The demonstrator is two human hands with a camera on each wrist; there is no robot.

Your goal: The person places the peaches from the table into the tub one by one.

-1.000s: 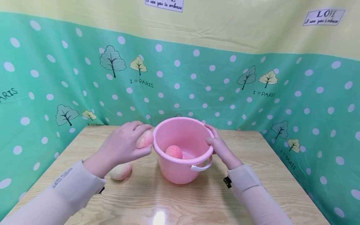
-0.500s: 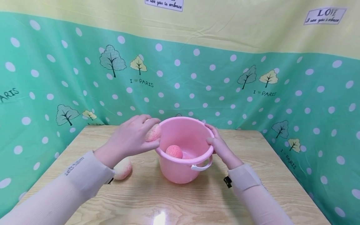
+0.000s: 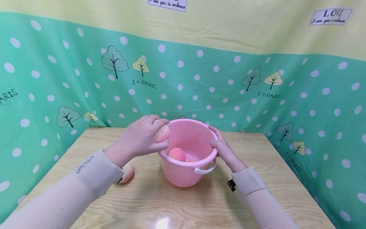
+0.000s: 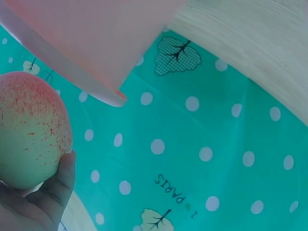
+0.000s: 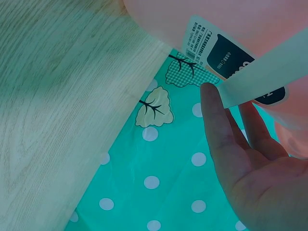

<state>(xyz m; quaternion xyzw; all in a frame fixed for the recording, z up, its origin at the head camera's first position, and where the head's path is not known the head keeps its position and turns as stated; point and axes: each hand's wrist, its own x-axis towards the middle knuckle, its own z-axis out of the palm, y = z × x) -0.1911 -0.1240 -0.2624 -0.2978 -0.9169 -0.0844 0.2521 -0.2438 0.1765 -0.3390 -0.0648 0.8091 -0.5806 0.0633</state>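
Observation:
My left hand [image 3: 140, 136] holds a pinkish peach [image 3: 162, 133] at the left rim of a pink bucket [image 3: 183, 175]. In the left wrist view this peach [image 4: 33, 130] is pale with a red-speckled top, my fingers curled about its lower side, apart from the bucket wall. My right hand [image 3: 224, 148] grips the bucket's right rim, thumb over the edge. The right wrist view has its fingers beside the white handle [image 5: 269, 72] and a printed label [image 5: 216, 53]. Inside the bucket lies a pink peach [image 3: 177, 154], with part of another pink thing low beside it.
Another peach [image 3: 128, 172] lies on the wooden table [image 3: 148, 203], partly hidden behind my left sleeve. A green and yellow dotted cloth [image 3: 177, 79] hangs around the back and sides of the table.
My left hand has moved right and slightly up with its peach, from beside the bucket to its left rim. My right hand and the bucket stay in place.

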